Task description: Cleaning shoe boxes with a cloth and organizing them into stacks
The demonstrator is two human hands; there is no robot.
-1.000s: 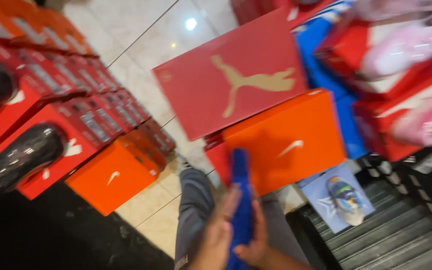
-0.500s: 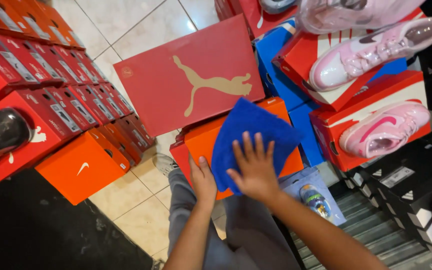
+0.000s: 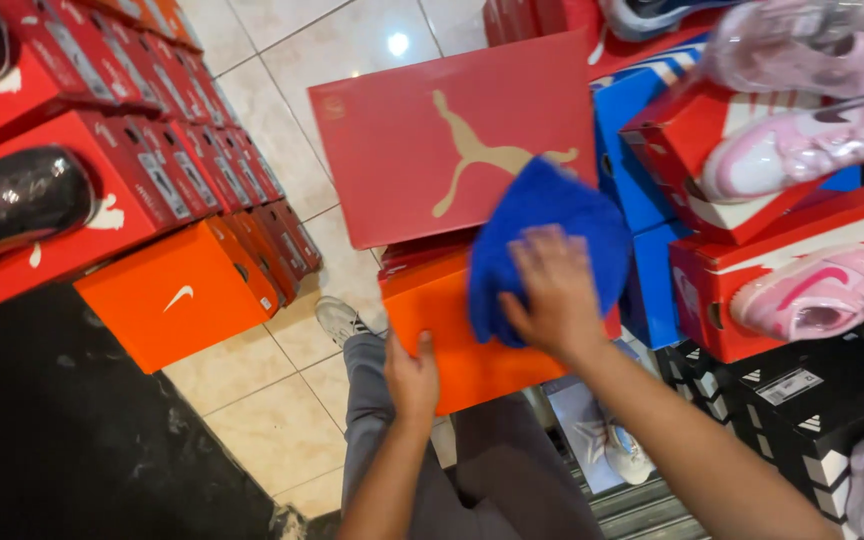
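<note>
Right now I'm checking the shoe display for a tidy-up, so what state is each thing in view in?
Orange shoebox: closed, lid up, gripped at its near edge by the left hand.
Blue cloth: spread flat on that box, pressed under the right hand.
Red shoebox: closed, lying flat behind the orange one.
Pink sneakers: out of their boxes, resting on top of closed red boxes.
Black shoe: on a red box, wrapped in clear film.
</note>
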